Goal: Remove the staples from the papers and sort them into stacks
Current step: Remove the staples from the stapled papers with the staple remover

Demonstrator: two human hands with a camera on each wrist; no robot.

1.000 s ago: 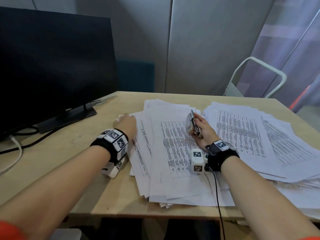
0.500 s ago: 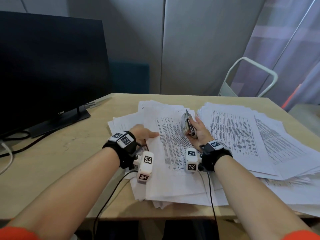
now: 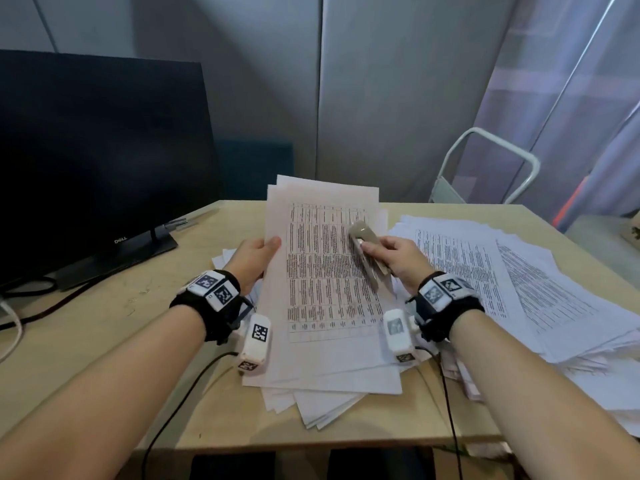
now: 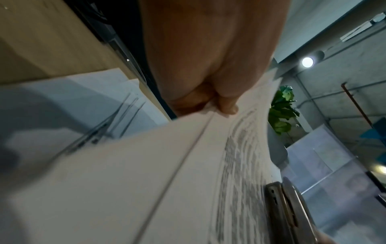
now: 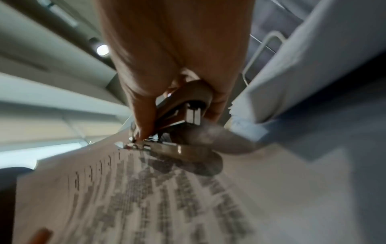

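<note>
My left hand (image 3: 254, 255) pinches the left edge of a stapled set of printed papers (image 3: 325, 271), thumb on top, and holds its far end tilted up off the desk; the left wrist view shows the thumb (image 4: 226, 105) on the sheet's edge. My right hand (image 3: 394, 258) grips a grey metal stapler (image 3: 365, 256) that lies against the right side of the same set. In the right wrist view the stapler (image 5: 188, 115) touches the printed page (image 5: 146, 198). No staple is discernible.
A loose pile of papers (image 3: 322, 400) lies under the held set, and a wider stack (image 3: 512, 282) spreads over the right of the wooden desk (image 3: 104, 341). A black monitor (image 3: 97, 161) with cables stands at the left. A white metal chair frame (image 3: 491, 164) stands behind the desk.
My left hand moved in from the desk's left side, took hold of the top set's left edge and lifted its far end. My right hand stayed on the set with the stapler.
</note>
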